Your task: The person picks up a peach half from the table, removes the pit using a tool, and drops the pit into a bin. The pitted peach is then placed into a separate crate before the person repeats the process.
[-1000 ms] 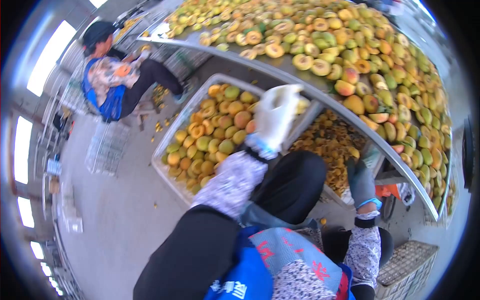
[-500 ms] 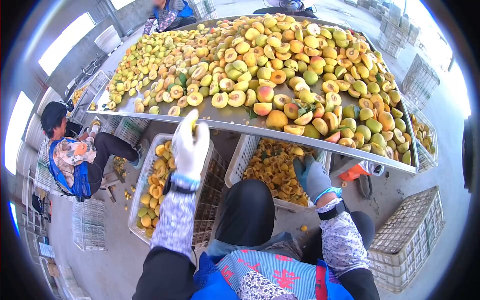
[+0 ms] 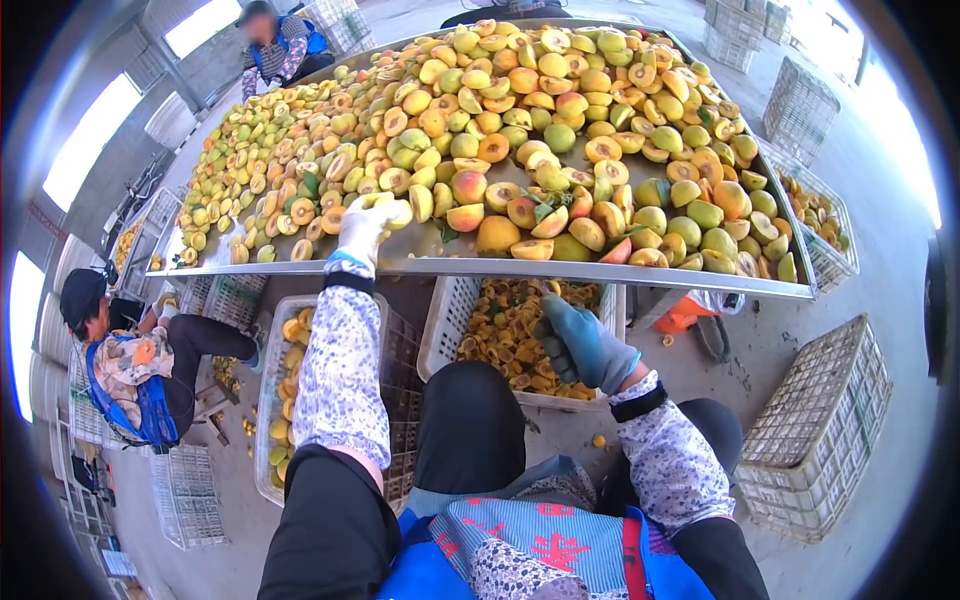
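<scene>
My left hand point(image 3: 368, 228), in a white glove, reaches over the near edge of the metal-rimmed table point(image 3: 480, 266). Its fingers close round a yellow peach half point(image 3: 393, 211) at the front of the heap. Halved and whole peaches point(image 3: 560, 139), yellow, green and some red-blushed, cover the table, many with brown centres. Lower right, my right hand point(image 3: 588, 345), in a blue-grey glove, is above a white crate point(image 3: 437, 335) of peach scraps point(image 3: 505, 345). Those fingers are curled; a small tan tip shows at them, too small to name.
Left of my knees stands a crate point(image 3: 265, 425) of peach halves, partly behind my left arm. An upturned-looking crate point(image 3: 815, 430) sits at right. One co-worker point(image 3: 135, 365) sits at left, another point(image 3: 275, 50) at the table's far side. An orange bag point(image 3: 680, 312) lies beneath the table.
My left hand has gone from above the crate at the table's edge onto the fruit and closed. The right hand has shifted left over the scraps. The view has swung slightly.
</scene>
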`<move>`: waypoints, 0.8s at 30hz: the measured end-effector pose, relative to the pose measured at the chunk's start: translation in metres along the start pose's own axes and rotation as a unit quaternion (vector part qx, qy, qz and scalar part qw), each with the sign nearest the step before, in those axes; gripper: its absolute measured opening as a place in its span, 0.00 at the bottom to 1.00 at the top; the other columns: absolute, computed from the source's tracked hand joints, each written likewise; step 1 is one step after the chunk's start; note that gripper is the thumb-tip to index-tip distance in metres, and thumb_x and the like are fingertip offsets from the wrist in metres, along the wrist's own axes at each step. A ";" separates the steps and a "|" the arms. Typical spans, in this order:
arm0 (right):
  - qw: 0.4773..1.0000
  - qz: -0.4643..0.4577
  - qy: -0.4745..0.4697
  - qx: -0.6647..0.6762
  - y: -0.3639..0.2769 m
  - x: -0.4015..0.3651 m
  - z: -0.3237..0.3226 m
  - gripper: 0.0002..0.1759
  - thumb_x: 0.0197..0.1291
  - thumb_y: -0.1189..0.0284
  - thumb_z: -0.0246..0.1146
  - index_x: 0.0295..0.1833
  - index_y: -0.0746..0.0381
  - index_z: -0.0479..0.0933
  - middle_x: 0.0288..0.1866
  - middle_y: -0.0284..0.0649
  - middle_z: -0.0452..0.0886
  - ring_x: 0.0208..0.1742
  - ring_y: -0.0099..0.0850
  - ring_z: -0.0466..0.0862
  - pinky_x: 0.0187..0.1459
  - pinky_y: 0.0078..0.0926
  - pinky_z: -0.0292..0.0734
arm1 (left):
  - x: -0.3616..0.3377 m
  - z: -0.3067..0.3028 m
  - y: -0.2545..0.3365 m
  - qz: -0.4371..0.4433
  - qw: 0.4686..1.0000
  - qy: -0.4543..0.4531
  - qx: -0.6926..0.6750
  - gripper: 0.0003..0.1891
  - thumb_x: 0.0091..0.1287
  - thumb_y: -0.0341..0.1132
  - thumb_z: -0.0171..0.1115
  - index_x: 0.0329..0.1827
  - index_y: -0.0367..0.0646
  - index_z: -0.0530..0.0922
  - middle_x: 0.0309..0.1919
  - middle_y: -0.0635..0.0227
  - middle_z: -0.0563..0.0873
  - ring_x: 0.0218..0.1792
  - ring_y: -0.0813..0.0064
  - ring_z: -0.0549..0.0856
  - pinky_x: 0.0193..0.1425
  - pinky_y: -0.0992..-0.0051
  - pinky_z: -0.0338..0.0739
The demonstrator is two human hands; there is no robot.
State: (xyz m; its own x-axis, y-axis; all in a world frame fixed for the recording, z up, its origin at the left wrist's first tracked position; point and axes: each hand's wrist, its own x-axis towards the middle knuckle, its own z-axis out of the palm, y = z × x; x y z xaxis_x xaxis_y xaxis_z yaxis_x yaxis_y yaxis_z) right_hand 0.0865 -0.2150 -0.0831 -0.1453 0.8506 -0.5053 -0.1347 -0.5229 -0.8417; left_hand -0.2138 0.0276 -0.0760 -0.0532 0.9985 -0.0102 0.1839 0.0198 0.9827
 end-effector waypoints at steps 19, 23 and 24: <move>0.870 0.086 -0.329 0.357 0.009 -0.014 0.003 0.26 0.77 0.41 0.50 0.42 0.53 0.71 0.19 0.21 0.59 0.14 0.14 0.56 0.11 0.13 0.49 | -0.189 0.094 0.062 0.045 0.975 -0.178 -0.127 0.17 0.68 0.30 0.69 0.59 0.41 0.79 0.51 0.64 0.87 0.48 0.72 0.89 0.50 0.74 0.84; 0.901 0.085 -0.283 0.319 0.007 -0.012 0.008 0.27 0.78 0.41 0.47 0.39 0.51 0.74 0.18 0.21 0.61 0.12 0.15 0.58 0.10 0.15 0.50 | -0.198 0.119 0.046 0.271 0.941 -0.090 0.184 0.10 0.67 0.28 0.69 0.49 0.38 0.83 0.42 0.65 0.90 0.44 0.74 0.90 0.50 0.74 0.84; 0.906 0.083 -0.274 0.313 0.006 -0.013 0.007 0.27 0.78 0.41 0.46 0.39 0.51 0.73 0.18 0.21 0.61 0.12 0.15 0.57 0.11 0.15 0.50 | -0.200 0.120 0.048 0.277 0.931 -0.085 0.222 0.09 0.67 0.28 0.69 0.48 0.38 0.84 0.42 0.65 0.90 0.44 0.75 0.90 0.51 0.75 0.84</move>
State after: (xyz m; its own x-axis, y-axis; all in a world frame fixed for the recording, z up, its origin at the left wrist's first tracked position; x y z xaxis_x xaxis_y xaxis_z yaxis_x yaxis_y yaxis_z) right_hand 0.0804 -0.2296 -0.0798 -0.6557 0.6929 -0.2999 -0.5710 -0.7150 -0.4034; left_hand -0.0764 -0.1652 -0.0488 0.3198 0.8548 0.4087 0.5259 -0.5190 0.6738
